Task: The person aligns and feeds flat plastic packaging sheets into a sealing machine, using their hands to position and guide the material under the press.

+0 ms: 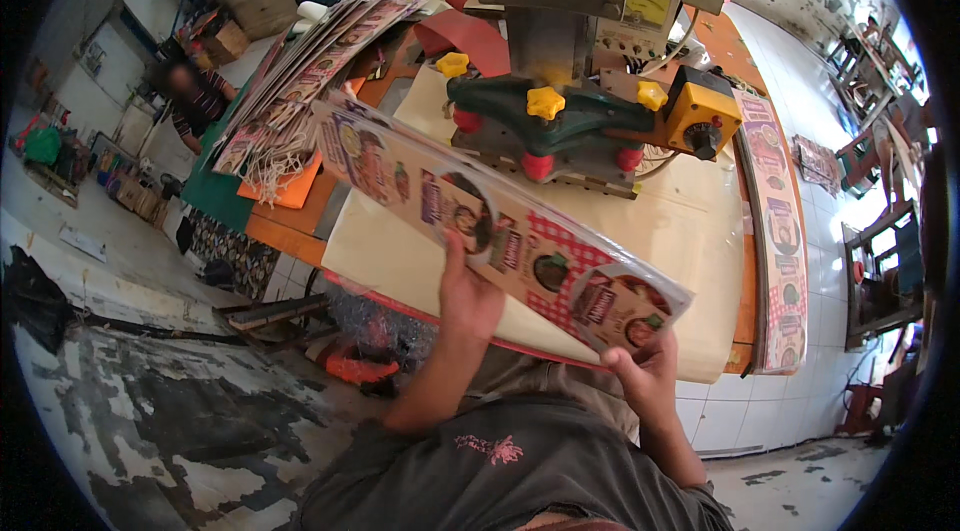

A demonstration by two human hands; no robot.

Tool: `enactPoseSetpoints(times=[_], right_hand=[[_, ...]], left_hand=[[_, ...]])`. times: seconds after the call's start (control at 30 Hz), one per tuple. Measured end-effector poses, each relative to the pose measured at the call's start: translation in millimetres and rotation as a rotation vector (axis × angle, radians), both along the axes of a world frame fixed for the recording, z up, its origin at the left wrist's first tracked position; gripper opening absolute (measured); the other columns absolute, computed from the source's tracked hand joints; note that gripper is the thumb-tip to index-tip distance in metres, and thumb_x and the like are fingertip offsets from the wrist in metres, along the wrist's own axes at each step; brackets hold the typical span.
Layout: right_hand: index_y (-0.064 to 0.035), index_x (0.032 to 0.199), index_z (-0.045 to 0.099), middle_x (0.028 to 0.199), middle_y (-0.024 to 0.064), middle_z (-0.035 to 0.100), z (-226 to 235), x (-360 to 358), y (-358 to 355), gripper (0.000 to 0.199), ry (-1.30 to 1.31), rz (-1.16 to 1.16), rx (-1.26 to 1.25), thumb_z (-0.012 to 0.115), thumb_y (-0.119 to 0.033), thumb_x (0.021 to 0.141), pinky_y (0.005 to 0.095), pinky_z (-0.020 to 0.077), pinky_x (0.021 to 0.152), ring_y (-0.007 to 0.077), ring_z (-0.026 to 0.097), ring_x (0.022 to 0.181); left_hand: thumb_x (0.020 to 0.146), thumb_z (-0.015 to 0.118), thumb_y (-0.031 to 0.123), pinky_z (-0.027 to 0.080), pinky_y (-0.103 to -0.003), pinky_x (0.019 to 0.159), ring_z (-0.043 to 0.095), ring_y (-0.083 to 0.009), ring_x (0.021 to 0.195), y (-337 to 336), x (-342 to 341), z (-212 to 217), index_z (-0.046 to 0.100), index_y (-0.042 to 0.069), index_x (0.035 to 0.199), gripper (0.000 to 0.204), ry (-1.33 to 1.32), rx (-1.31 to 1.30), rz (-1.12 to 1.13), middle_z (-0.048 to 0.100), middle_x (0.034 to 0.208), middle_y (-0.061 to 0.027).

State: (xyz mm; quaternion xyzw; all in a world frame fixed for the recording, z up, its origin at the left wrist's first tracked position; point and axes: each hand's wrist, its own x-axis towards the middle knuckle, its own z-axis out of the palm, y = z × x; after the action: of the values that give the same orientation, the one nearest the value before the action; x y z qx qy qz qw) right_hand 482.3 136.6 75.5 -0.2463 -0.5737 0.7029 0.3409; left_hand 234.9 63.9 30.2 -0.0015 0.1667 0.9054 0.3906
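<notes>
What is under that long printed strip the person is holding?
Under the printed strip, held in the left hand and right hand, is a cream sheet, which shows on both sides of it. Anything on the part that the strip covers is hidden.

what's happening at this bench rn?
A person holds a long printed strip in both hands: the left hand grips its lower edge near the middle, the right hand its right end. It slants over a cream sheet, on the near side of a green machine with yellow knobs. A loose pile of printed strips lies to the left; more printed material lies along the right edge.
</notes>
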Motion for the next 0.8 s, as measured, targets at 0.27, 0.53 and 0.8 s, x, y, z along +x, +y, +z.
enactPoseSetpoints(times=[0.27,0.53,0.8], right_hand=[[0.0031,0.136,0.052,0.121,0.0127,0.070,0,29,53,0.053,-0.079,-0.204,0.199,0.079,-0.007,0.092,0.0353,0.0549,0.096,0.0207,0.068,0.108],[0.0025,0.127,0.063,0.113,0.0090,0.073,-20,80,115,0.050,-0.155,-0.296,0.219,0.086,-0.011,0.085,0.0330,0.0543,0.091,0.0178,0.068,0.104],[0.0011,0.130,0.062,0.115,0.0089,0.073,-25,75,127,0.045,-0.213,-0.194,0.144,0.077,0.004,0.088,0.0311,0.0571,0.086,0.0172,0.070,0.102]], left_hand=[[0.109,0.053,0.041,0.043,-0.042,0.114,0.056,-0.0233,0.134,14,32,-16,0.050,0.013,0.149,0.049,-0.015,0.017,-0.265,0.058,0.149,-0.0046],[0.109,0.055,0.031,0.048,-0.025,0.056,0.070,-0.0132,0.080,-49,-14,28,0.067,0.000,0.116,0.034,0.922,-0.500,-0.427,0.074,0.095,-0.0100],[0.107,0.060,0.037,0.043,-0.035,0.104,0.057,-0.0158,0.118,-52,-157,49,0.058,0.004,0.128,0.038,1.042,-0.735,0.809,0.063,0.125,-0.0102]])
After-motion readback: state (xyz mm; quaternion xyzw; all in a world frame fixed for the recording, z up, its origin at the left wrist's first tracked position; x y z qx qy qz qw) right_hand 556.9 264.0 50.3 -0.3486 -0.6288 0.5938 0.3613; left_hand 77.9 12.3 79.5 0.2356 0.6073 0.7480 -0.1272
